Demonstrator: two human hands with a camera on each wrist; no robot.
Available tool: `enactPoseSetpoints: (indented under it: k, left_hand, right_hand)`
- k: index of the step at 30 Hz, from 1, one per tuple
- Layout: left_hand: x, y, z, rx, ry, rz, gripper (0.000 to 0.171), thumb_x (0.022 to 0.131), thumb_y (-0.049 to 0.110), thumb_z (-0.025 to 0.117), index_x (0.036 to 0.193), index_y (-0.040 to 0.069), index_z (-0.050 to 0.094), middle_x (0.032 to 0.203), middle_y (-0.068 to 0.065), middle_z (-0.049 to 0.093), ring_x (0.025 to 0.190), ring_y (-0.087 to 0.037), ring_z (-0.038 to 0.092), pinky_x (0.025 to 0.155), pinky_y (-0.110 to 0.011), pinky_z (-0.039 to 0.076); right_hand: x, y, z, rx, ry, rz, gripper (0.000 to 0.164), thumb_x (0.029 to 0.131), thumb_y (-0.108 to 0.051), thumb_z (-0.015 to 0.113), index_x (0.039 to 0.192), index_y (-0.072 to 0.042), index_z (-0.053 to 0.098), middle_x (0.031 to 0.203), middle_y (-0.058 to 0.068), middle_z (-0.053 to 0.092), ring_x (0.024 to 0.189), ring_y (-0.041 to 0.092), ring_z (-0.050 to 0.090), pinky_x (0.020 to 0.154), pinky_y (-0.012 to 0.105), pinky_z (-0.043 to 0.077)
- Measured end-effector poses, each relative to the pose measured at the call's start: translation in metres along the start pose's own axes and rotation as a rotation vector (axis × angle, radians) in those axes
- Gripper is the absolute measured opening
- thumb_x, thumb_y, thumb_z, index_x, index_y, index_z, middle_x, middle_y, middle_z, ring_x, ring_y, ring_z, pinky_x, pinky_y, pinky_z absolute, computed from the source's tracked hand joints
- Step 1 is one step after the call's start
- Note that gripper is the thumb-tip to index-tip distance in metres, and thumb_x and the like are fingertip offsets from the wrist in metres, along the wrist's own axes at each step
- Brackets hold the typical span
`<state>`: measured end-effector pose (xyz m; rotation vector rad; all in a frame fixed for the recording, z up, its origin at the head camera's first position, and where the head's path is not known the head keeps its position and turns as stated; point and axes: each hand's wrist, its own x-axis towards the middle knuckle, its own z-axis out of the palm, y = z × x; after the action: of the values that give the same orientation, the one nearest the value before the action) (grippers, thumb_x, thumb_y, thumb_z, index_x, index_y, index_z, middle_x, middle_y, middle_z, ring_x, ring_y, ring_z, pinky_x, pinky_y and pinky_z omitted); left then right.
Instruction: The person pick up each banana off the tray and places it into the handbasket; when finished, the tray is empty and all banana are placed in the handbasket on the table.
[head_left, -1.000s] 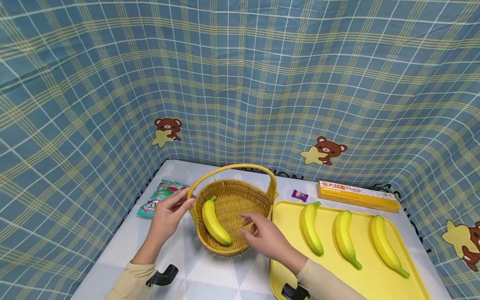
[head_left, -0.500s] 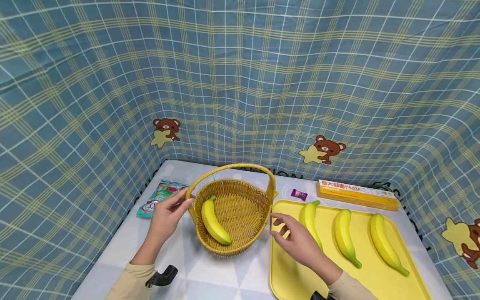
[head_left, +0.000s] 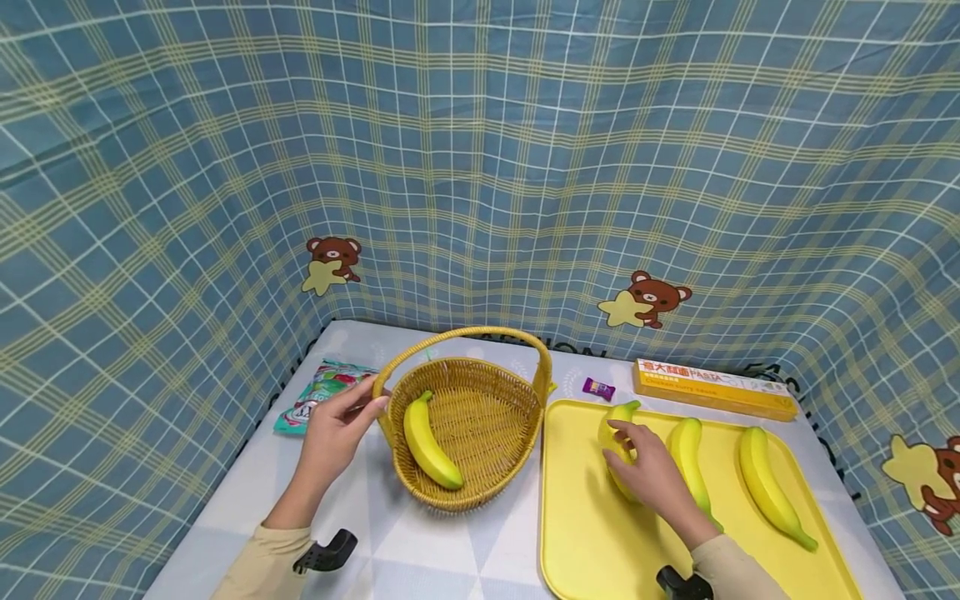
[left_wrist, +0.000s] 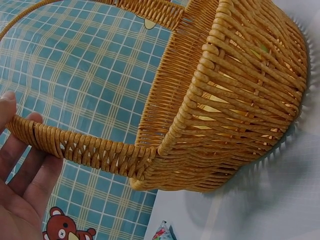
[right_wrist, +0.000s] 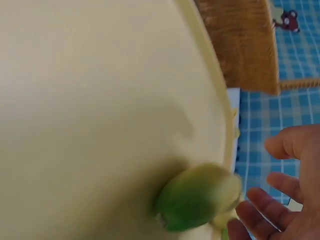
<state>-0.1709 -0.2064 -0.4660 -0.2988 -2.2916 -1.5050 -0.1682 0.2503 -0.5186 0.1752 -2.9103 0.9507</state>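
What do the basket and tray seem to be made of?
Basket: woven strands, perhaps rattan or an imitation, slightly glossy; the left wrist view shows the weave.
Tray: probably moulded plastic, smooth and fairly matte, from its even surface and raised rim.

Basket (head_left: 480,425) rough woven wicker, tray (head_left: 581,533) smooth plastic
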Motion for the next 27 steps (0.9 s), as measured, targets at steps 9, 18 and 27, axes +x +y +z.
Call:
enactPoseSetpoints:
  k: [9, 18, 27]
  left_hand:
    - [0.0, 0.0, 0.001, -0.002, 0.006, -0.009, 0.039, 0.096, 0.002, 0.069, 0.135, 0.002, 0.065, 0.109, -0.016, 0.075, 0.093, 0.005, 0.065, 0.079, -0.012, 0.056]
    - [0.001, 0.002, 0.0, 0.01, 0.007, -0.004, 0.038, 0.097, 0.001, 0.068, 0.135, 0.0, 0.065, 0.108, -0.017, 0.074, 0.094, 0.005, 0.065, 0.08, -0.011, 0.055]
    - [0.0, 0.0, 0.0, -0.029, 0.003, -0.009, 0.039, 0.096, 0.005, 0.071, 0.135, 0.007, 0.067, 0.108, -0.012, 0.075, 0.093, 0.003, 0.066, 0.079, -0.014, 0.057]
  right_hand:
    - [0.001, 0.022, -0.001, -0.031, -0.067, 0.11, 0.067, 0.095, -0.03, 0.074, 0.149, 0.0, 0.046, 0.127, 0.024, 0.056, 0.106, 0.036, 0.06, 0.089, 0.052, 0.054]
    - [0.003, 0.023, 0.003, -0.079, -0.114, 0.131, 0.076, 0.093, -0.033, 0.074, 0.151, 0.003, 0.041, 0.116, 0.019, 0.066, 0.097, 0.033, 0.064, 0.082, 0.05, 0.055]
    - [0.004, 0.022, 0.002, -0.067, -0.121, 0.125, 0.075, 0.094, -0.033, 0.074, 0.151, 0.004, 0.041, 0.117, 0.02, 0.066, 0.104, 0.037, 0.065, 0.088, 0.056, 0.054]
